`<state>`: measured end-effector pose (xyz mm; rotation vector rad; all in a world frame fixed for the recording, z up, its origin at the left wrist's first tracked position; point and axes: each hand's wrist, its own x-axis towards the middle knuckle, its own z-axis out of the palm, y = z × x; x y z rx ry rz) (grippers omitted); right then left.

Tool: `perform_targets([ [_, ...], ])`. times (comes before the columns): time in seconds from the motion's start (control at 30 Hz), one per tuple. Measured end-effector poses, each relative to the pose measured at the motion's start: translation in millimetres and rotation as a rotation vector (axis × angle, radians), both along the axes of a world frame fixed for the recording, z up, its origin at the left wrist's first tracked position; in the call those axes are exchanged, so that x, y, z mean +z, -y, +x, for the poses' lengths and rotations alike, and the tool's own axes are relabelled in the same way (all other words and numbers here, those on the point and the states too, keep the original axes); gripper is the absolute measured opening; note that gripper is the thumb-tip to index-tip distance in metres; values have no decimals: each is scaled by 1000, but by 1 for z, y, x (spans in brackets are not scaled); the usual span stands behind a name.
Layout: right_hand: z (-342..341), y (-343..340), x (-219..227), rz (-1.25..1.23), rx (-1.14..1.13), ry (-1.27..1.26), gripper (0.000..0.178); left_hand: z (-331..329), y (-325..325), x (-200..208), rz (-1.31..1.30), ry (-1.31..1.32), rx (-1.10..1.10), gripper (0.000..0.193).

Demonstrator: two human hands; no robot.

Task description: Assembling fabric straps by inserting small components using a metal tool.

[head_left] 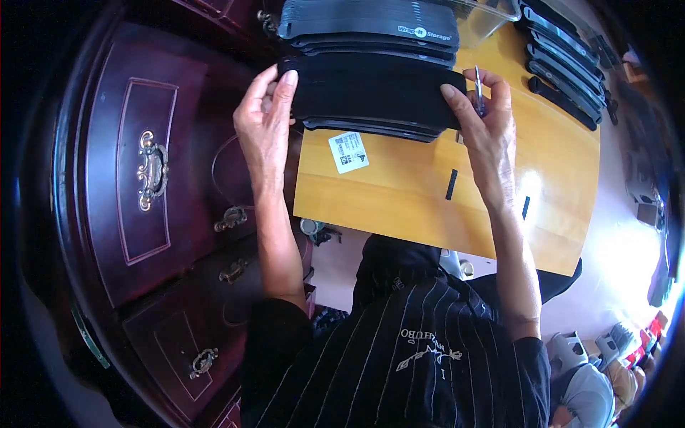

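A wide bundle of black fabric straps stretches between my hands above the table. My left hand pinches its left end between thumb and fingers. At the right end, my right hand grips the bundle with the thumb on top. A slim, pointed metal tool also sticks up from the right hand's fingers; its kind is unclear. Just beyond the bundle lies a stack of black and grey storage straps with white print. A white printed label rests on the table nearer to me.
The yellow wooden table carries two short black strips on its near right part. More strap stacks lie at the far right, beside a clear plastic bin. A dark red cabinet with metal handles stands close on the left.
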<state>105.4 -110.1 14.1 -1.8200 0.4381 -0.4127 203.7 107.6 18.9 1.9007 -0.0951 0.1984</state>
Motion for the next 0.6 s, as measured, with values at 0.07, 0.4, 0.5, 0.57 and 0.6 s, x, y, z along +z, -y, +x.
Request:
perform_targets([
  [0.07,3,-3,-2,-2,-16,44,34,8,-4,-5,20,54,-12,29],
  [0.4,10,1,-19,-262,44,-11,33,25,-14,-22,218,89,-81,29],
  [0.5,11,3,-19,-260,53,-18,33,24,-12,-21,239,83,-72,30],
  [0.57,11,3,-13,-206,49,-51,33,23,-12,-18,195,92,-65,30],
  [0.6,11,3,-9,-202,53,-52,33,23,-12,-15,152,100,-58,31],
])
